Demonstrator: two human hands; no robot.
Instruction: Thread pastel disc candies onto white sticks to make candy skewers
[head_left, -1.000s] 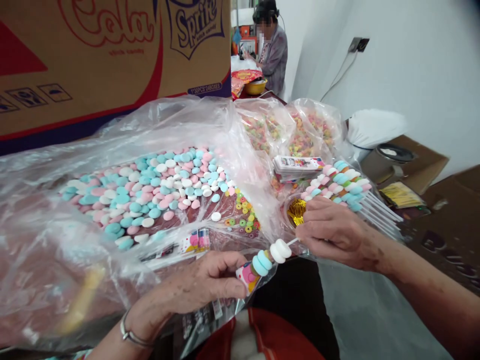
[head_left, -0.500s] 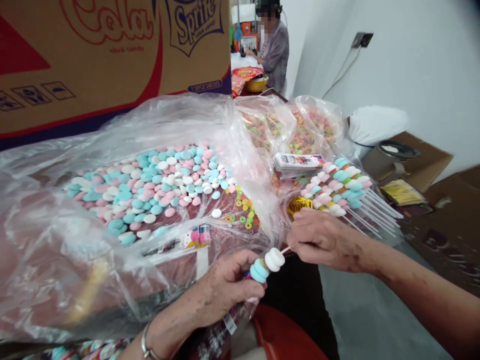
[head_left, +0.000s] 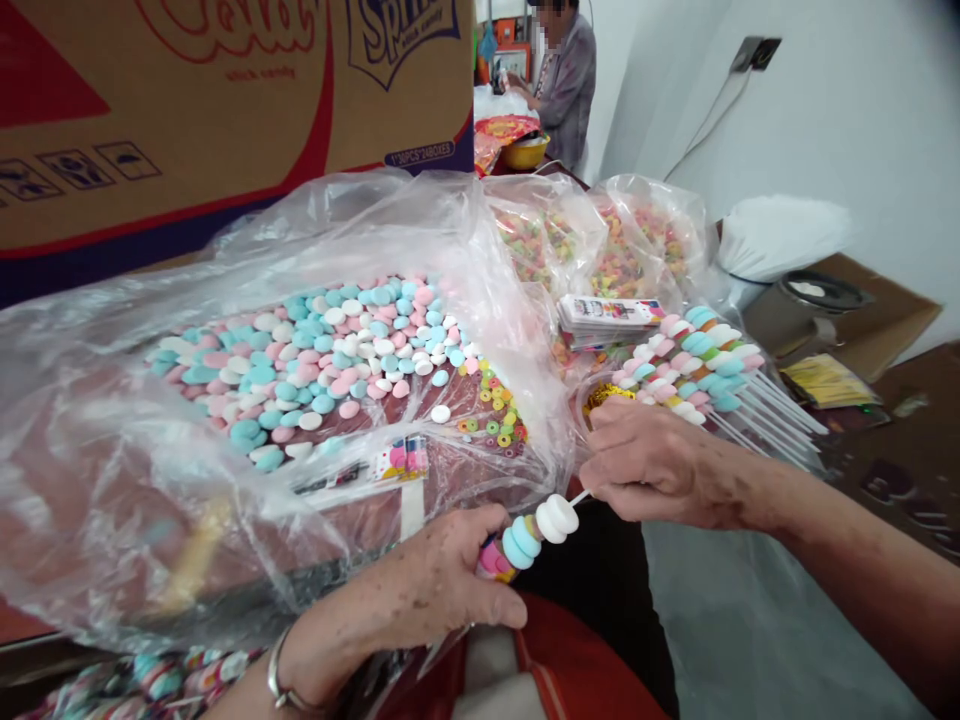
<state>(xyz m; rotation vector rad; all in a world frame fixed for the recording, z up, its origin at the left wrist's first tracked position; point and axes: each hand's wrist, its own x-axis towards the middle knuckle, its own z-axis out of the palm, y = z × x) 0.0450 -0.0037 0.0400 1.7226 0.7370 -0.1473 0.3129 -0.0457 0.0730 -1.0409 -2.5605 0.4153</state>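
Note:
A candy stick (head_left: 521, 542) with white and pale blue marshmallow-like pieces and thin rings between them lies slantwise between my hands. My right hand (head_left: 660, 462) pinches its bare white stick at the upper right end. Around its lower left end curls my left hand (head_left: 431, 580), thumb below and fingers above. A pink and yellow printed patch shows there, seemingly part of a wrapper; the fingers hide the rest. Beyond my right hand lie several finished-looking candy sticks (head_left: 694, 360) in a pile. Next to it is a round tub of gold twist ties (head_left: 609, 396).
Loose pastel candies (head_left: 330, 350) and small fruit-coloured rings (head_left: 499, 410) lie on clear plastic sheeting (head_left: 247, 550). Behind stand a large carton (head_left: 225, 120) and bags of rings (head_left: 555, 235). Printed cards (head_left: 607, 315) are stacked near the pile. A person (head_left: 566, 85) works farther back.
The view has shifted slightly. My left hand has slid down the candy stick, its thumb now farther from the candies, and the printed patch shows more. My right hand keeps its pinch.

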